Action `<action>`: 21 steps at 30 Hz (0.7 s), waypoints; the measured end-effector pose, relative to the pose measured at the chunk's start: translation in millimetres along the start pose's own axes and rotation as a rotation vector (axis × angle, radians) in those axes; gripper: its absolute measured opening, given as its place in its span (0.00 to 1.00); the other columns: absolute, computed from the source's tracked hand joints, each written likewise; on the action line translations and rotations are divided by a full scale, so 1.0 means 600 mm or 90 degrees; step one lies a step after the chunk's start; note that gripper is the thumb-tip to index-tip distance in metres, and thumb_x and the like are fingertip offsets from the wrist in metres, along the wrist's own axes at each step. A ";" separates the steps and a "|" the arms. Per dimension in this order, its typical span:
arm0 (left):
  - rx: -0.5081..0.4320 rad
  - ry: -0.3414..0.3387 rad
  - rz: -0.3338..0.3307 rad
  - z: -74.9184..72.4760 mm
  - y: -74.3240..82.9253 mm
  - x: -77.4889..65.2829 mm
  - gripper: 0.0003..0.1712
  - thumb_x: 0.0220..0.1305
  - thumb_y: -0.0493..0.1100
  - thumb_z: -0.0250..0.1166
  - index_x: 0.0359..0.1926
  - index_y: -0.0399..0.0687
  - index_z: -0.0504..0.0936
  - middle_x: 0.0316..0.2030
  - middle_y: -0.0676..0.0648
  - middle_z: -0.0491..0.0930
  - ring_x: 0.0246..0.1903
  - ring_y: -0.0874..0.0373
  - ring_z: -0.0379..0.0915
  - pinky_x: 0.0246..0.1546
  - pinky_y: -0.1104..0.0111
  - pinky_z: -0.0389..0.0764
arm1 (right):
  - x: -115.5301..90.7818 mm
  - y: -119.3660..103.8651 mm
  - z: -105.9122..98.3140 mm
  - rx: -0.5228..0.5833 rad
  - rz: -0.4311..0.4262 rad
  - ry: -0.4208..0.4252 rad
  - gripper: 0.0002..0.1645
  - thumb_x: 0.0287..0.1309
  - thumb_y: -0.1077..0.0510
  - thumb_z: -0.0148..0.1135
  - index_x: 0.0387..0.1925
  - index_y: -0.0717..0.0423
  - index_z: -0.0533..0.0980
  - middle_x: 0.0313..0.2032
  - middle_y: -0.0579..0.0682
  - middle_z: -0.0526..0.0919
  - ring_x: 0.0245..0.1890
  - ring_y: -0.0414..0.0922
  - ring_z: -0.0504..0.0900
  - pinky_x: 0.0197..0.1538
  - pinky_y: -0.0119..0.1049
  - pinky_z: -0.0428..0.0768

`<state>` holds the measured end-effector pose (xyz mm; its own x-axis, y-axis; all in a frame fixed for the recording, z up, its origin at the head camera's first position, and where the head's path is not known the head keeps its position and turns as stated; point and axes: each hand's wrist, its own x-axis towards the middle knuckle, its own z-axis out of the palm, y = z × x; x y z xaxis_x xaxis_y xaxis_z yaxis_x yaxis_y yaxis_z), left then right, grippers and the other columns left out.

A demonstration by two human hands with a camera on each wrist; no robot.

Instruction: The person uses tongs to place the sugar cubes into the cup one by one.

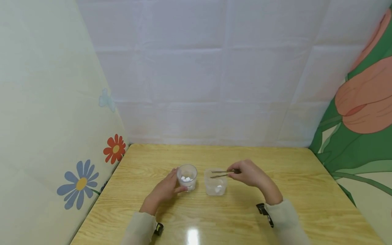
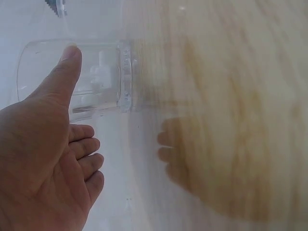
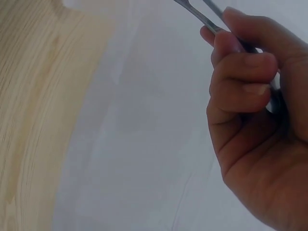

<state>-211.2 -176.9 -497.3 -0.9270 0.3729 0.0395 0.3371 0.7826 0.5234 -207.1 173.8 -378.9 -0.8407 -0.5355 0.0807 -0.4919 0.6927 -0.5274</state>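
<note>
My left hand [image 1: 165, 187] grips a clear drinking glass [image 1: 192, 183], thumb in front and fingers round the far left side. White cubes [image 1: 185, 179] lie inside the glass, which stands upright on the table. In the left wrist view the thumb lies along the wall of the glass [image 2: 106, 98]. Just right of it is a translucent square plastic container [image 1: 210, 189] with a few white pieces [image 1: 218, 188] at the bottom. My right hand [image 1: 252, 173] pinches metal tweezers [image 1: 223, 171], their tips apart over the container, nothing visible between them.
Both things stand on a wood-grain table [image 1: 239, 221]. A white sheet [image 1: 214, 85] hangs behind its far edge. Flower-printed cloths hang at the left [image 1: 36, 119] and the right [image 1: 364, 102]. Dark straps show at both sleeves.
</note>
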 end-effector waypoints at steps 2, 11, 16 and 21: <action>-0.002 0.002 0.001 -0.001 0.000 0.000 0.55 0.66 0.66 0.63 0.79 0.38 0.53 0.77 0.37 0.54 0.78 0.41 0.46 0.75 0.47 0.57 | -0.001 0.002 0.000 -0.001 -0.004 -0.009 0.11 0.66 0.60 0.66 0.45 0.62 0.86 0.37 0.49 0.89 0.31 0.36 0.82 0.33 0.30 0.81; -0.002 0.005 0.000 -0.001 0.001 -0.001 0.55 0.65 0.67 0.63 0.79 0.39 0.53 0.77 0.38 0.55 0.77 0.42 0.47 0.74 0.47 0.59 | -0.002 0.009 -0.001 -0.017 -0.017 -0.046 0.09 0.65 0.61 0.67 0.43 0.62 0.86 0.34 0.45 0.88 0.24 0.31 0.75 0.28 0.29 0.76; -0.009 0.005 0.002 -0.002 0.001 -0.001 0.54 0.65 0.66 0.63 0.79 0.40 0.54 0.77 0.39 0.55 0.77 0.41 0.48 0.74 0.46 0.59 | 0.002 0.009 -0.004 -0.041 -0.046 -0.070 0.06 0.63 0.62 0.68 0.39 0.60 0.87 0.32 0.44 0.87 0.26 0.31 0.78 0.30 0.28 0.79; -0.008 0.003 0.000 -0.002 0.002 -0.001 0.55 0.65 0.67 0.63 0.79 0.40 0.53 0.77 0.39 0.55 0.77 0.41 0.47 0.74 0.46 0.59 | 0.007 0.007 -0.007 -0.064 -0.044 -0.099 0.05 0.62 0.62 0.69 0.38 0.58 0.87 0.32 0.44 0.88 0.28 0.32 0.81 0.31 0.28 0.81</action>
<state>-210.3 -177.0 -495.5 -0.9279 0.3703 0.0429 0.3346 0.7767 0.5336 -213.4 176.5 -377.3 -0.7632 -0.6458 -0.0218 -0.5736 0.6927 -0.4372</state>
